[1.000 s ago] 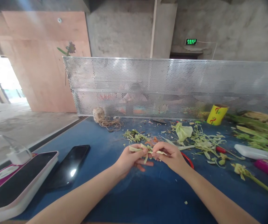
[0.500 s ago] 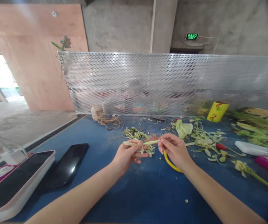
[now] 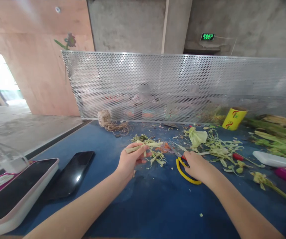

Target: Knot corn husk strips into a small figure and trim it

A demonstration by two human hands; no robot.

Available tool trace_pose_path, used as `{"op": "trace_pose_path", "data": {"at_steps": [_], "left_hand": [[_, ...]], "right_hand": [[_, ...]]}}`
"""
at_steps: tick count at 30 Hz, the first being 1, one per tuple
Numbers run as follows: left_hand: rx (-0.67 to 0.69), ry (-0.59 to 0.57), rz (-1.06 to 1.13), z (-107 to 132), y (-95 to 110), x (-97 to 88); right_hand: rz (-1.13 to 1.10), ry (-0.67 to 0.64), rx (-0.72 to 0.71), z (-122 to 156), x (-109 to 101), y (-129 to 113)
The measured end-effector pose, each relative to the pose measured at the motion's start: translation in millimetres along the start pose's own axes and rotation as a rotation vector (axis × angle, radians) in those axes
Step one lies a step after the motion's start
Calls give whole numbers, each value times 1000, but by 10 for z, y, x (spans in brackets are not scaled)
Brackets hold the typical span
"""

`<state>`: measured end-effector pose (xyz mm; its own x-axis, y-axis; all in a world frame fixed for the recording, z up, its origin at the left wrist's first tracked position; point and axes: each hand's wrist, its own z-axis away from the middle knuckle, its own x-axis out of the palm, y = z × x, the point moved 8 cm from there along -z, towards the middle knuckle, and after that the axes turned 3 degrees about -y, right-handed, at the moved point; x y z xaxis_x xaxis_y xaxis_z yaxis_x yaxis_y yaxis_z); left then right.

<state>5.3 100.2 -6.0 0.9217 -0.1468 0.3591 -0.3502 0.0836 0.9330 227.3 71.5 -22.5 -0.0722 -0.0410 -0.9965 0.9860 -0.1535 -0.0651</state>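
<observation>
My left hand [image 3: 130, 161] is closed round a small bunch of pale green plant strips [image 3: 155, 144], pinched between thumb and fingers above the blue table. The strips point to the right. My right hand [image 3: 197, 164] is at the scissors [image 3: 187, 178], its fingers closed over one of the yellow handles. The scissor blades lie on the table and point away to the left; the fingertips are partly hidden. Under and beyond my left hand lie loose green trimmings [image 3: 157, 159].
A ball of twine [image 3: 104, 118], a yellow roll [image 3: 234, 119] and a perforated metal screen [image 3: 138, 73] stand at the back. Leafy scraps [image 3: 220, 147] and a white-and-purple tool [image 3: 272, 159] lie right. Two phones, one black [image 3: 73, 174], are left.
My right hand has let go of the plant strips and moved right and down onto the scissors. My left hand has shifted slightly left with the strips.
</observation>
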Motion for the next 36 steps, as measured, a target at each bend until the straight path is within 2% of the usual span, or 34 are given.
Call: {"op": "trace_pose_path", "data": {"at_steps": [5, 10, 13, 17, 19, 20, 22, 24, 25, 26, 27, 29, 31, 33, 36], "left_hand": [[17, 25, -4, -35, 20, -41], [60, 75, 17, -72, 67, -108], [84, 114, 47, -90, 96, -160], [95, 151, 91, -97, 108, -217], [91, 159, 106, -99, 98, -234], [90, 161, 112, -100, 93, -240], [91, 160, 121, -101, 83, -243], [89, 156, 128, -100, 76, -234], [87, 154, 131, -98, 71, -228], [83, 154, 135, -95, 65, -221], [77, 153, 139, -90, 59, -212], [62, 150, 147, -78, 44, -192], [44, 146, 153, -64, 26, -174], [27, 146, 158, -53, 10, -161], [8, 151, 168, -40, -11, -153]], "right_hand": [[4, -60, 102, -6, 29, -54], [-42, 54, 176, -2, -50, 38], [-131, 128, 155, 19, -140, 79], [-413, 146, 25, 86, -222, 1], [-646, 95, -95, 123, -207, -109], [-867, 28, -202, 144, -190, -206], [-1204, -89, -307, 183, -168, -343], [-1357, -208, -278, 205, -112, -433], [-1410, -263, -210, 213, -64, -453], [-1418, -454, -161, 260, 53, -543], [-1440, -551, -143, 299, 108, -600], [-1555, -421, -232, 279, 29, -605], [-1558, -434, -305, 265, 94, -626], [-1543, -386, -306, 188, 191, -568], [-1433, -377, -369, 113, 303, -562]]}}
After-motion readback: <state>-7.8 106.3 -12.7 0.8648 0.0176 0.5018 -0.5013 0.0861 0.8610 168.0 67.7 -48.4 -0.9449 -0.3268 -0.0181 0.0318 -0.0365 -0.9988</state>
